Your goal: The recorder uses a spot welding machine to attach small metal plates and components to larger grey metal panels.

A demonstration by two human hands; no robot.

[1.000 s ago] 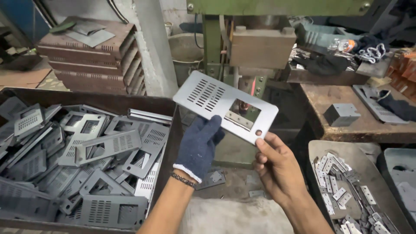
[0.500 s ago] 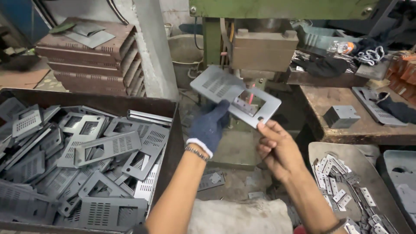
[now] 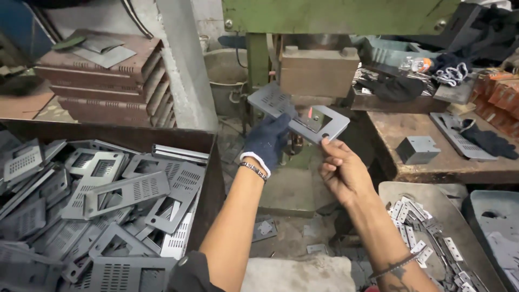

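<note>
Thin stiff metal plate [image 3: 298,112], light, sharp-edged, under the press [image 3: 319,70]: gloved left hand [image 3: 268,139] fingers clamp its middle, right hand [image 3: 340,172] fingers pinch its near edge.

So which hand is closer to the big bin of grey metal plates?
The left hand. It grips the plate just right of the bin, while the right hand holds the plate's far edge, farther from the bin.

Bin of grey slotted plates [image 3: 108,205] left; small grey metal box [image 3: 417,149] on counter [image 3: 432,167] right; tray of small brackets [image 3: 432,243] below.
</note>
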